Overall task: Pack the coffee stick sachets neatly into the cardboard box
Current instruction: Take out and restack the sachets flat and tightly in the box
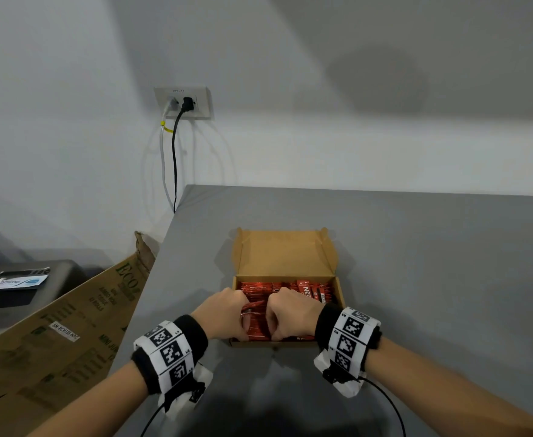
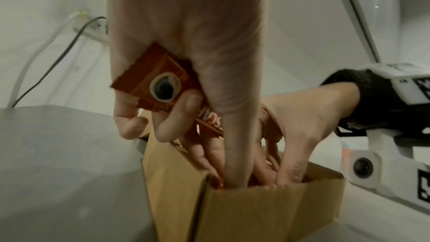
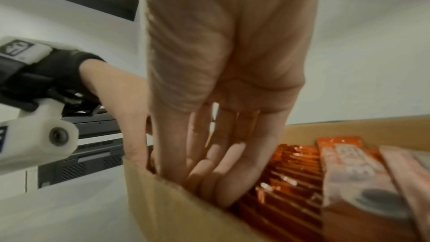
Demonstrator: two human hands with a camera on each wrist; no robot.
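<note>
An open cardboard box point(image 1: 339, 291) sits mid-table with its lid flap standing up at the back. Red coffee stick sachets point(image 1: 309, 290) stand packed on edge inside it point(image 3: 295, 178). My left hand point(image 1: 227, 310) is over the box's near left part; its curled fingers point(image 2: 167, 122) grip one red sachet point(image 2: 163, 80) while a straight finger reaches down into the box point(image 2: 256, 209). My right hand point(image 1: 290, 313) is right beside it, fingers point(image 3: 216, 181) straight and pushed down among the sachets by the near wall point(image 3: 186, 218). The fingertips are hidden inside the box.
The grey table point(image 1: 416, 263) ends at a left edge, where a large brown carton point(image 1: 69, 326) leans. Further left a dark machine point(image 1: 22, 298) carries a white tube. A wall socket point(image 1: 183, 102) with two cables hangs behind the table corner.
</note>
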